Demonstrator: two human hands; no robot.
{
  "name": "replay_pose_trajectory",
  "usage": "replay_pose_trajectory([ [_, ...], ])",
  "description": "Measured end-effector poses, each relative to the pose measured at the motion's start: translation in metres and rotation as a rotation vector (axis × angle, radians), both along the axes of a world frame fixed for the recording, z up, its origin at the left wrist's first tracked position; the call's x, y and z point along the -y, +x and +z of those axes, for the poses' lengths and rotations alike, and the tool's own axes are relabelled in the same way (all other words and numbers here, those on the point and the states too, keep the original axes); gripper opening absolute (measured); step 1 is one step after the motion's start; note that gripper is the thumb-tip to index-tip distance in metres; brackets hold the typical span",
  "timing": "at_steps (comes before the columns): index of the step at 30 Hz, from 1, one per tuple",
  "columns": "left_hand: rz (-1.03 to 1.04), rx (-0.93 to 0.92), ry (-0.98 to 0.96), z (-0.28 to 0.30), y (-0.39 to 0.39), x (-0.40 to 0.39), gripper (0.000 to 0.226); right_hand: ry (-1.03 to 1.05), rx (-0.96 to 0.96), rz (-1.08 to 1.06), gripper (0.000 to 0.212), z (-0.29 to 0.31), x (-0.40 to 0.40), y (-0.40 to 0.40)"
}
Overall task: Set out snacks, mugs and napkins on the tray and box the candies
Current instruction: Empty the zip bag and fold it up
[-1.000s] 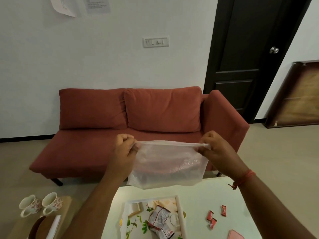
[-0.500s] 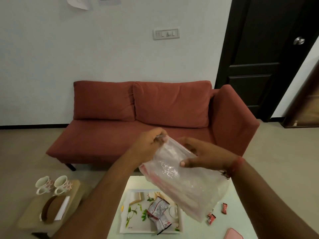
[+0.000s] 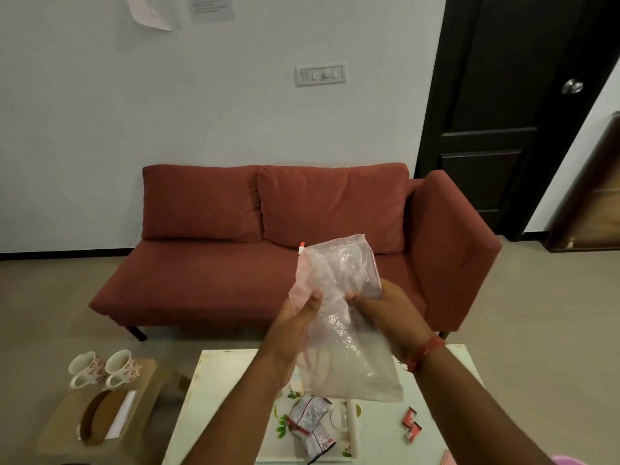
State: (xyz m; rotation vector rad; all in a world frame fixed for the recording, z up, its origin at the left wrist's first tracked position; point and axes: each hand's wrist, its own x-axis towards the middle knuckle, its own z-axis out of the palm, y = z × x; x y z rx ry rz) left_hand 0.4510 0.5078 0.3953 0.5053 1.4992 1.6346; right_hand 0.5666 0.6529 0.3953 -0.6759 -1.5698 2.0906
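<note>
The clear plastic bag (image 3: pixel 339 317) hangs in the air in front of me, above the near edge of the white table (image 3: pixel 218 380), held between both my hands and twisted so its top corner, with a small red and white tab, points up toward the sofa. My left hand (image 3: pixel 295 330) grips its left side, thumb pressed on the front of the film and the other fingers hidden behind it; my right hand (image 3: pixel 385 310) pinches the bag's right side, fingertips curled into the crumpled plastic, a red thread around that wrist. I cannot make out anything inside the bag. Below it on the table lies the floral tray (image 3: pixel 281 421), with a few red and white snack packets (image 3: pixel 310 421) heaped on it, and just to the right of the tray two small red candies (image 3: pixel 411 426) rest on the bare tabletop. To my left, well apart from the table, a low wooden stool (image 3: pixel 147 374) carries two flowered mugs (image 3: pixel 104 367) side by side, with a brown oval holder and white napkins (image 3: pixel 122 414) in front of them. Beyond the table stands a rust-red sofa (image 3: pixel 285 229) against a pale wall with a switch plate (image 3: pixel 320 74) and papers pinned high up, and a dark door (image 3: pixel 520 95) stands at the right.
</note>
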Motion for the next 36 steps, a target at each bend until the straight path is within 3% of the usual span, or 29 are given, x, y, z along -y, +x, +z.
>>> replay_pose_trajectory([
  [2,0.033,0.036,-0.011,0.004,-0.004,0.0,0.038,-0.066,-0.036,-0.01,0.021,-0.001,0.006,-0.002],
  [5,0.13,-0.068,-0.064,0.006,-0.015,0.003,0.006,-0.059,-0.027,-0.054,0.022,-0.003,0.009,-0.001],
  [8,0.12,-0.084,-0.03,0.009,-0.027,0.01,0.028,0.07,0.08,-0.096,0.017,-0.001,0.013,-0.003],
  [10,0.089,-0.065,-0.02,0.01,-0.033,0.015,0.022,0.074,0.108,-0.025,0.019,0.003,0.016,-0.001],
  [12,0.044,-0.05,0.0,0.013,-0.041,0.023,0.013,0.029,0.094,0.137,0.035,0.011,0.021,0.002],
  [14,-0.125,-0.022,0.044,0.017,-0.051,0.031,0.028,0.041,0.083,0.221,0.047,0.019,0.023,0.002],
  [17,-0.394,-0.041,0.043,0.026,-0.064,0.043,0.054,0.043,0.045,0.149,0.042,0.027,0.028,-0.004],
  [22,-0.321,-0.059,0.081,0.031,-0.084,0.045,0.049,0.113,0.024,-0.002,0.024,0.03,0.041,-0.016],
  [26,-0.28,0.018,0.202,0.029,-0.096,0.046,0.051,0.107,-0.111,-0.017,0.035,0.034,0.057,-0.028],
  [32,-0.191,0.226,0.274,0.014,-0.118,0.044,0.024,0.089,-0.231,-0.081,0.018,0.023,0.064,-0.043],
  [34,-0.25,0.139,0.26,0.013,-0.122,0.044,0.022,0.047,-0.17,-0.074,0.023,0.02,0.061,-0.039],
  [36,-0.292,-0.14,0.277,0.012,-0.127,0.047,0.05,0.013,-0.124,-0.046,0.028,0.02,0.055,-0.03],
])
